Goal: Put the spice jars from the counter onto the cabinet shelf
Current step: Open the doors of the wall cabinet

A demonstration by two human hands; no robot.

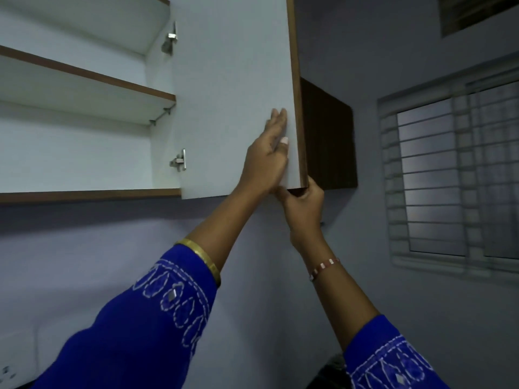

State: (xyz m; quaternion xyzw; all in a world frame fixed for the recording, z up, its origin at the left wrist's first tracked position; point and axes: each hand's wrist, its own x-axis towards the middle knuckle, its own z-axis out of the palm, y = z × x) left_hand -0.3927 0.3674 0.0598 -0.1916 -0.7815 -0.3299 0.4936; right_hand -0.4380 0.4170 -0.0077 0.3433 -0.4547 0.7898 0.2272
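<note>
The wall cabinet stands open, its white door (233,88) swung out toward me. My left hand (266,155) lies flat against the door's inner face near the free edge. My right hand (304,203) grips the door's lower corner from beneath, fingers curled around its brown edge. Inside, the middle shelf (84,80) and the bottom shelf (84,164) show bare white boards. No spice jars and no counter are in view.
A second dark brown cabinet (328,136) hangs on the wall behind the open door. A barred window (455,175) is on the right wall. Two metal hinges (179,161) sit on the cabinet side. A wall socket (8,373) is at the lower left.
</note>
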